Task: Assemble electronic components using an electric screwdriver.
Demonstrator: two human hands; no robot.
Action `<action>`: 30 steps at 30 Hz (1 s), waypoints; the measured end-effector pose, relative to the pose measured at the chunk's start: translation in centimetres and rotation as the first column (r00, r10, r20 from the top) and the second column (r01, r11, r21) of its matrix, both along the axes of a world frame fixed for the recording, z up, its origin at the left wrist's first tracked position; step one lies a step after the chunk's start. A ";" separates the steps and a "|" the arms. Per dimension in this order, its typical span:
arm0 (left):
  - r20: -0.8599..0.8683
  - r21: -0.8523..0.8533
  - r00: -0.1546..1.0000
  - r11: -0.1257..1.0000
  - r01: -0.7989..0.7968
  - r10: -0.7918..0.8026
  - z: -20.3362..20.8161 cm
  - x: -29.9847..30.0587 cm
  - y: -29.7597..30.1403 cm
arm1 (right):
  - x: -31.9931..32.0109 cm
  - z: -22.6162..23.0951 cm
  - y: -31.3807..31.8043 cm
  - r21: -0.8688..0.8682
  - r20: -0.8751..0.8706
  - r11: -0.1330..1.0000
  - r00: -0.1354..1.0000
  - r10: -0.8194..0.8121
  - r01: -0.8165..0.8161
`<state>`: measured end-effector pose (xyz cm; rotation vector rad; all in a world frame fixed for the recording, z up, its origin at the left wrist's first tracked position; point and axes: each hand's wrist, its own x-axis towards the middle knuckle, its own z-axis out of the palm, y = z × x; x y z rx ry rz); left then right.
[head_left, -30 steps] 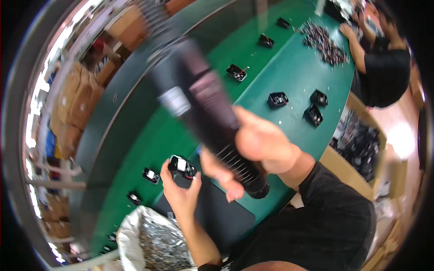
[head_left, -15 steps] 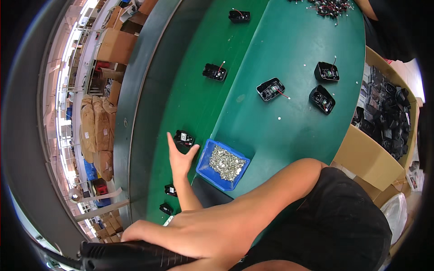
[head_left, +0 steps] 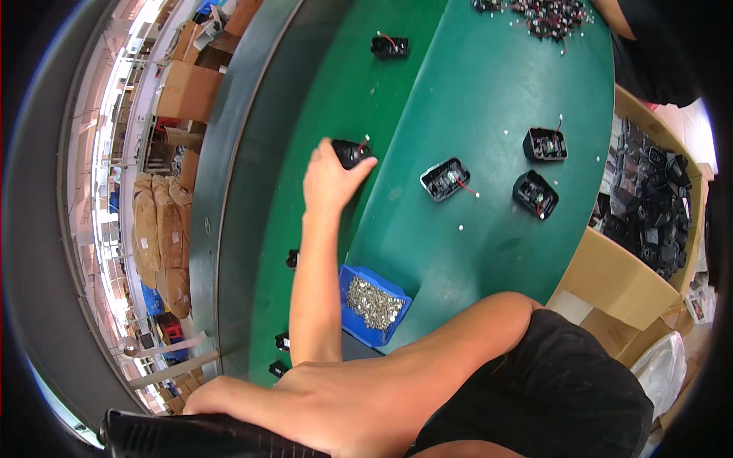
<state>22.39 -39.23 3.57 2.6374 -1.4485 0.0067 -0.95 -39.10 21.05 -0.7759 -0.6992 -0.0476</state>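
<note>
My left hand (head_left: pixel 330 179) reaches far out over the green belt. Its fingers and thumb close on the sides of a black plastic housing (head_left: pixel 350 154) with a red wire and white plug sticking up. Across the lower part of the view lies my right forearm, and my right hand (head_left: pixel 237 401) is wrapped around a black electric screwdriver (head_left: pixel 206 439) with a slotted body; its tip is out of sight. Beside my left forearm stands a blue tray (head_left: pixel 392 324) of small metal screws (head_left: pixel 374 303). One black housing (head_left: pixel 292 259) is partly hidden by that forearm.
Another housing (head_left: pixel 389 46) lies farther up the belt, and two (head_left: pixel 282 341) (head_left: pixel 279 369) nearer me. On the table are three open wired housings (head_left: pixel 447 179) and a wire pile (head_left: pixel 550 19). A carton (head_left: pixel 626 259) of black parts stands right. Another person's arm (head_left: pixel 617 19) shows top right.
My left hand has moved forward from beside a nearer housing, where it was open, and has taken hold of the farther one. The view has shifted slightly; my right hand keeps its screwdriver.
</note>
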 end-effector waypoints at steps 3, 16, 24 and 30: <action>0.021 -0.007 0.998 0.998 -0.058 0.059 -0.2 -1.2 -0.1 | 0.7 -1.2 1.3 -0.009 0.046 0.992 0.991 -0.125 0.125; -0.394 -0.689 0.885 0.558 -0.462 0.247 6.4 -14.0 24.3 | 2.4 -3.1 3.6 -0.096 -0.252 0.917 0.882 -0.399 0.388; -0.272 -0.427 0.845 0.730 -0.534 0.460 2.3 -22.2 35.6 | 6.0 -6.6 6.3 -0.465 0.039 0.678 0.778 -0.627 0.569; -0.328 -0.353 0.814 0.737 -0.576 0.479 0.2 -24.1 38.7 | 6.5 -10.6 6.4 -0.392 -0.030 0.700 0.752 -0.658 0.597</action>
